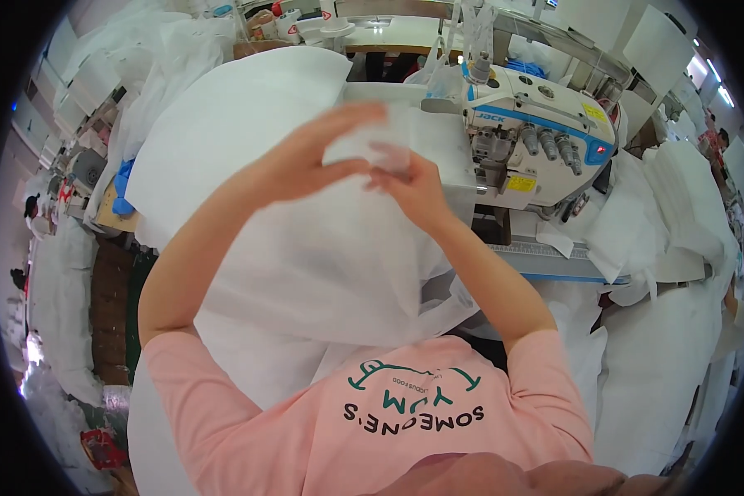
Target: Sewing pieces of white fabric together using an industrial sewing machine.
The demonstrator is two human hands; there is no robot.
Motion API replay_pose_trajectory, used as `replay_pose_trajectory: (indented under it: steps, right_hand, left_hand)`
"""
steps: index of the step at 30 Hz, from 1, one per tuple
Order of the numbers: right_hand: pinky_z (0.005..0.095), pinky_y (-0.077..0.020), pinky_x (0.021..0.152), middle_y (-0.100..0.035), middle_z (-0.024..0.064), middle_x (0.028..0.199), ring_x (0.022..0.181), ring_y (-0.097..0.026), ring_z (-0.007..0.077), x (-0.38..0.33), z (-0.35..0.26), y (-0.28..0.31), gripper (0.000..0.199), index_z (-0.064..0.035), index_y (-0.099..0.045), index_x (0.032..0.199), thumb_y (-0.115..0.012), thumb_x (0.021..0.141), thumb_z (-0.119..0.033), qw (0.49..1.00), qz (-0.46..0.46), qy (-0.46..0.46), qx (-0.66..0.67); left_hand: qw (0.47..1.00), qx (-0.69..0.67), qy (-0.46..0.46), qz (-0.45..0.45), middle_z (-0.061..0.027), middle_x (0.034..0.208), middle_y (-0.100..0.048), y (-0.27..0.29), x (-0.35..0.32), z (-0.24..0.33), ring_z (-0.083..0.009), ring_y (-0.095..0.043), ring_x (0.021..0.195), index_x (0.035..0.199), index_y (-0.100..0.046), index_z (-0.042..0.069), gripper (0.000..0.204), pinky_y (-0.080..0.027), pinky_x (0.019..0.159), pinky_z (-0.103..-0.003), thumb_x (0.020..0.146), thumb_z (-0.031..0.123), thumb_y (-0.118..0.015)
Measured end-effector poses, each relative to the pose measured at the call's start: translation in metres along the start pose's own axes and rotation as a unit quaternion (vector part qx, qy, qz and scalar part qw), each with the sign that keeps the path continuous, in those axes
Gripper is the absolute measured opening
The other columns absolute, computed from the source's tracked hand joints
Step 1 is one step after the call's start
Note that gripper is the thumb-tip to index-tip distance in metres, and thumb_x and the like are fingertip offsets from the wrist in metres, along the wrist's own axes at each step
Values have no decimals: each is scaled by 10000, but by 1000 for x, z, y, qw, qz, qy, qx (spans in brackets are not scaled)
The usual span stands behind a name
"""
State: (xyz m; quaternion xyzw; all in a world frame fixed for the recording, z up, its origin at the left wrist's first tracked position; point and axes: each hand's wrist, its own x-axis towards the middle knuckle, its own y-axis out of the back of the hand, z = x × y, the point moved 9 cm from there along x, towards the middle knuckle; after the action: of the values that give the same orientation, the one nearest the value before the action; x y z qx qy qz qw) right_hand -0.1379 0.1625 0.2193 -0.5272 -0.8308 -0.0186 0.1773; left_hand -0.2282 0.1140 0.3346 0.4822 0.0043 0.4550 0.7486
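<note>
A large sheet of thin white fabric (223,124) spreads over the work surface and drapes down toward my lap. Above it my left hand (314,153) is raised, fingers stretched out and thumb apart, blurred by motion. My right hand (413,186) is close beside it with its fingers drawn together, apparently pinching a bit of the white fabric; blur hides the exact grip. Just right of my hands stands a white and blue overlock sewing machine (541,128). The fabric reaches the machine's left side near its presser foot.
A metal ruled edge (546,256) runs along the table front below the machine. White fabric piles (678,207) lie at the right, and white sheeting (182,50) is heaped at the far left. A blue item (123,186) hangs at the left table edge.
</note>
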Motion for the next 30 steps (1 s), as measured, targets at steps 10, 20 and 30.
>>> replay_pose_trajectory:
  steps: [10,20,30]
  right_hand:
    - [256,-496,720,-666,86,928,789,-618,124,-133,5,35,317,-7,-592,1086,-658,779,-56,963,-81,-232,-109]
    - [217,-459,743,-517,40,1091,974,-505,89,-190,75,113,168,-3,-594,942,-629,779,-20,971,15,-236,-18]
    - [237,-430,590,-552,46,724,667,-538,136,-203,36,127,125,-23,-581,803,-657,777,-118,978,167,-57,-111]
  left_hand:
    - [986,-84,-16,144,2,613,-474,-60,99,13,-56,-451,582,767,-551,14,187,-398,546,-230,817,174,-633]
    - [972,186,110,90,-97,858,-652,-153,104,-83,-274,-611,829,934,-647,73,283,-473,703,-376,771,304,-633]
    - [888,443,44,115,-36,860,-605,-164,149,-93,-210,-537,891,710,-628,114,155,-403,724,-355,669,256,-677]
